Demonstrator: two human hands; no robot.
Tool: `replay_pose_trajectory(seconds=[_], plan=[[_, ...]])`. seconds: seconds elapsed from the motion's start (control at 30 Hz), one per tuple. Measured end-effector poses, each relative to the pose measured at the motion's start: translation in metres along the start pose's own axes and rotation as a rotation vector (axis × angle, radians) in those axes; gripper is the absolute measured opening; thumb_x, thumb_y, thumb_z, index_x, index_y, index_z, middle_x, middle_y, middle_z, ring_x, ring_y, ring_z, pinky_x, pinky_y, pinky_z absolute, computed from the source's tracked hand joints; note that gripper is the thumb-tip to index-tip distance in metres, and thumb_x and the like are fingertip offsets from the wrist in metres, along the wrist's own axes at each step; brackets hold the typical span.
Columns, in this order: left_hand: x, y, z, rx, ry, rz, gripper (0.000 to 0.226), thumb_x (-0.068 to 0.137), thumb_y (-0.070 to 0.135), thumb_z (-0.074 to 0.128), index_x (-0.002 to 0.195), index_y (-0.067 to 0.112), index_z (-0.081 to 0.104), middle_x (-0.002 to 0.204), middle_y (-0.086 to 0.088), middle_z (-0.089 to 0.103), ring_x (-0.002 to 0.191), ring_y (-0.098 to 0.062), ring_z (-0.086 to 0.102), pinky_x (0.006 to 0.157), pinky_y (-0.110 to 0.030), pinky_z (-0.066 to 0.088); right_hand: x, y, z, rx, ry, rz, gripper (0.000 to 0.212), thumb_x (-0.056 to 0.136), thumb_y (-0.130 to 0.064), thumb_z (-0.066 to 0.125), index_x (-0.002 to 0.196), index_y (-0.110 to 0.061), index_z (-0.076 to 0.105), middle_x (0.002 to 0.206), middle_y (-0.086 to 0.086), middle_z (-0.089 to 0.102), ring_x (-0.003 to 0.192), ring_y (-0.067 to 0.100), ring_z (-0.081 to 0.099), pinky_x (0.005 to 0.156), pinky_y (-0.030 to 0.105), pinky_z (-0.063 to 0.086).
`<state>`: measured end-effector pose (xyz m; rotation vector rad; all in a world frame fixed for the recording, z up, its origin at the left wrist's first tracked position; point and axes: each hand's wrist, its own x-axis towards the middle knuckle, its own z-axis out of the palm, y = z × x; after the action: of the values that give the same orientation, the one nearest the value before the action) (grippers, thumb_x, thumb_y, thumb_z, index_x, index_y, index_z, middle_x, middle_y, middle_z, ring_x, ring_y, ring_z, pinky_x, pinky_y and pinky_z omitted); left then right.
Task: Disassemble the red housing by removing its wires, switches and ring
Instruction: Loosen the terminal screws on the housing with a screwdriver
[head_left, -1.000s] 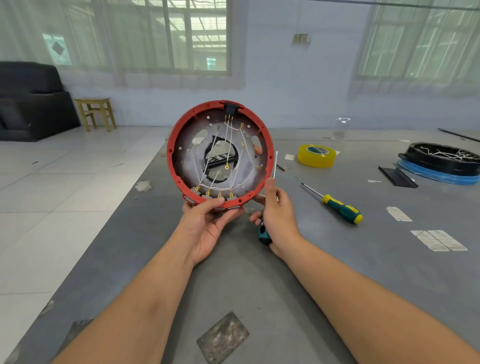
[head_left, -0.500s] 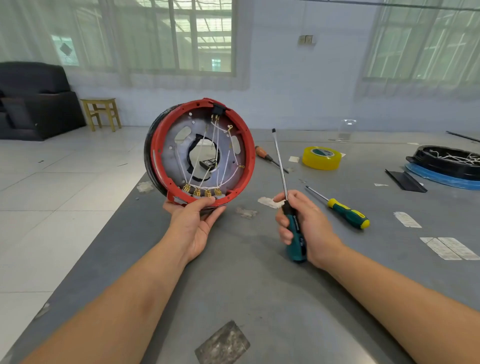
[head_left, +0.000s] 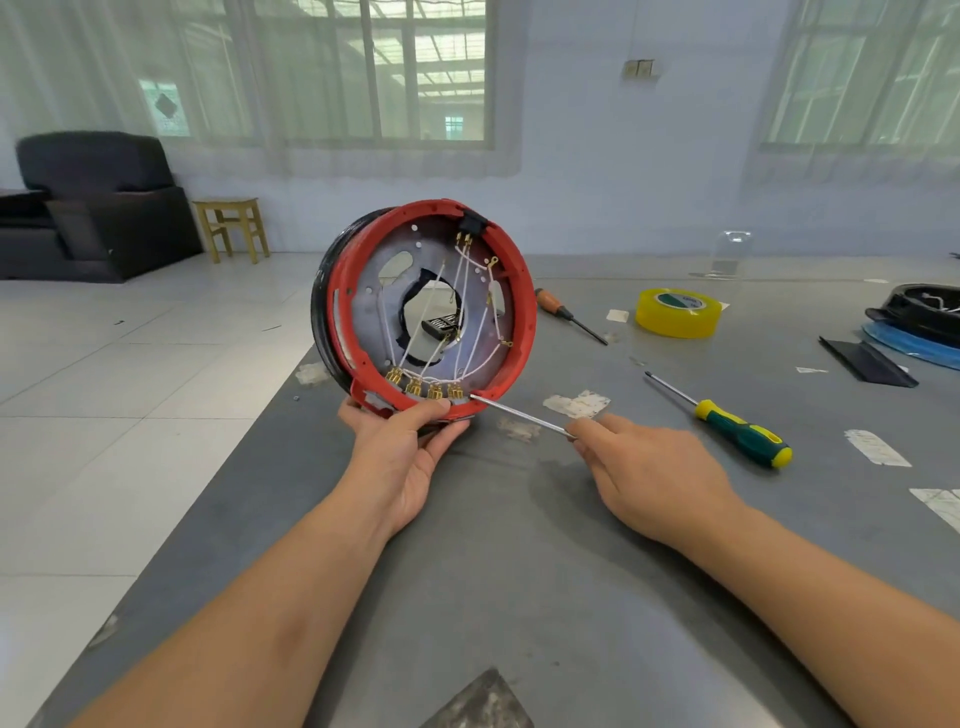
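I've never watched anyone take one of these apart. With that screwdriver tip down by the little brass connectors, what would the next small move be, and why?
Probably a gentle pry at the nearest brass connector. The left hand holds the red housing upright by its lower rim, the right hand has the screwdriver tip at that rim beside the connectors, and the white wires are all still attached.

light: bright, even daylight from windows (head_left: 374, 73) behind sheer curtains | shadows: soft, faint under the forearms on the tabletop (head_left: 519, 597) | glare: mild window washout | focus: sharp centre | distortion: wide-angle bowing and stretch at edges
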<state>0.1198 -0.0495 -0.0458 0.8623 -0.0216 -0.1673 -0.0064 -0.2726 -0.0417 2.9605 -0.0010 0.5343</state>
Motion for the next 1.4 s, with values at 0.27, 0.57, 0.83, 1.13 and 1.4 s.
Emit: replay_pose_trajectory(seconds=[0.27, 0.57, 0.83, 1.13, 1.4], plan=[[-0.002, -0.001, 0.000, 0.045, -0.028, 0.002, 0.075, 0.084, -0.021, 0.068, 0.123, 0.036, 0.039, 0.125, -0.009, 0.063, 0.091, -0.028, 0.080, 0.083, -0.050, 0.065, -0.001, 0.007, -0.001, -0.056, 0.042, -0.002, 0.032, 0.105, -0.054, 0.021, 0.121, -0.039, 0.045, 0.095, -0.010, 0.058, 0.075, 0.025, 0.064, 0.051, 0.032, 0.043], [-0.001, 0.002, 0.000, 0.010, -0.023, -0.029, 0.079, 0.083, -0.020, 0.069, 0.130, 0.036, 0.038, 0.125, -0.015, 0.065, 0.092, -0.034, 0.079, 0.086, -0.058, 0.063, -0.002, 0.002, -0.011, -0.139, 0.092, -0.035, 0.030, 0.107, -0.047, 0.029, 0.121, -0.035, 0.053, 0.090, -0.005, 0.057, 0.066, 0.025, 0.061, 0.048, 0.035, 0.049], [-0.004, 0.002, 0.000, 0.019, -0.034, -0.023, 0.091, 0.083, -0.022, 0.068, 0.141, 0.039, 0.036, 0.128, -0.009, 0.063, 0.093, -0.029, 0.079, 0.084, -0.053, 0.065, -0.001, -0.003, -0.019, -0.179, 0.061, -0.050, 0.023, 0.107, -0.043, 0.036, 0.122, -0.036, 0.052, 0.092, -0.006, 0.059, 0.067, 0.020, 0.060, 0.047, 0.033, 0.049], [-0.004, 0.000, 0.001, 0.079, -0.032, 0.029, 0.092, 0.080, -0.023, 0.070, 0.134, 0.044, 0.038, 0.111, -0.010, 0.071, 0.096, -0.035, 0.079, 0.078, -0.050, 0.066, -0.001, -0.012, -0.034, -0.184, 0.017, -0.007, 0.021, 0.105, -0.040, 0.034, 0.110, -0.033, 0.053, 0.091, -0.005, 0.059, 0.071, 0.026, 0.064, 0.049, 0.031, 0.044], [-0.002, 0.003, -0.005, 0.258, -0.116, 0.066, 0.079, 0.079, -0.019, 0.079, 0.119, 0.039, 0.041, 0.126, -0.007, 0.064, 0.098, -0.024, 0.079, 0.080, -0.047, 0.066, 0.003, -0.003, -0.032, -0.097, -0.014, 0.025, 0.038, 0.101, -0.046, 0.025, 0.125, -0.044, 0.055, 0.111, -0.014, 0.065, 0.086, 0.025, 0.067, 0.057, 0.030, 0.049]])
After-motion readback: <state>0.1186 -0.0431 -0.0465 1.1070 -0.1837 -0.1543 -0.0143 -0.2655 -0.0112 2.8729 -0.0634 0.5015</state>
